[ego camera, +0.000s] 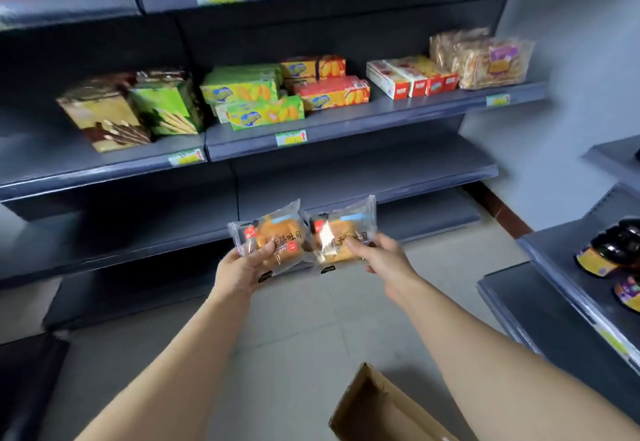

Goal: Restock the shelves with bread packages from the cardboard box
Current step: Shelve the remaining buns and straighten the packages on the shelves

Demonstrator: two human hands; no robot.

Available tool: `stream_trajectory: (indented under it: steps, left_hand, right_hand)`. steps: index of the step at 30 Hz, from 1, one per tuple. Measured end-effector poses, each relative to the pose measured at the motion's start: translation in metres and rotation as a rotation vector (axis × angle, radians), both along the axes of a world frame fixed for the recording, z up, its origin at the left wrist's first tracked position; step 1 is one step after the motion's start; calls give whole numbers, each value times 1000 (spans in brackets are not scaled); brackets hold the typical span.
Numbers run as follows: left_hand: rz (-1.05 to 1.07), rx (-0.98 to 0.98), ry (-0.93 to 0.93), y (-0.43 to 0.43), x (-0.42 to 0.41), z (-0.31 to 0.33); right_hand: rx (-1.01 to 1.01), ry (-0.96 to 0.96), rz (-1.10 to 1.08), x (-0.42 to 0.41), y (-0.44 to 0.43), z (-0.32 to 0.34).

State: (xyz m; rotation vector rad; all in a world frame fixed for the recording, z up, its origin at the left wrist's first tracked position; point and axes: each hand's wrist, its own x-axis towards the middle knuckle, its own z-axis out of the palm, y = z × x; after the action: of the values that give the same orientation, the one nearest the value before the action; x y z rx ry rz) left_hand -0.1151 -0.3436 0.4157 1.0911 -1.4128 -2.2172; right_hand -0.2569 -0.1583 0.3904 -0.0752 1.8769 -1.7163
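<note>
Your left hand (239,267) gripped the first bread package (273,236), with the thumb curled over its lower face. Immediately beside it, the second bread package (341,238) was pinched by your right hand (384,255), fingers closed on its right edge. Both packages were held side by side in the air in front of the bare lower shelf (426,214), and neither rested on it. The cardboard box (374,409) stood open on the floor at lower right, near your right forearm. Its contents were not visible.

Step in hand, as judged: transfer from box to shelf, placement not yet made. The next move probably called for carrying both packages forward over the shelf lip, setting them down with labels facing outward, and then releasing each grip. The film wrappers appeared slick, so an even hold was advisable.
</note>
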Motion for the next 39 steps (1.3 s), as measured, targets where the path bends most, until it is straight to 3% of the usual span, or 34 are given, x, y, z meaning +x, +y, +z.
stream_trajectory:
  steps: [9,23,31,39]
  left_hand:
    - [185,-111,169,-103,79,88]
    - [447,-447,143,-268,198,206]
    - [558,-542,184,-350,215,247]
    - [609,-620,201,-439,189,285]
  right_hand:
    - [-85,145,136,45,-126,96]
    - [-203,378,159,137,-333,224]
    - [-304,383,182,163,-446,269]
    - [-337,444,225,132,-555,306]
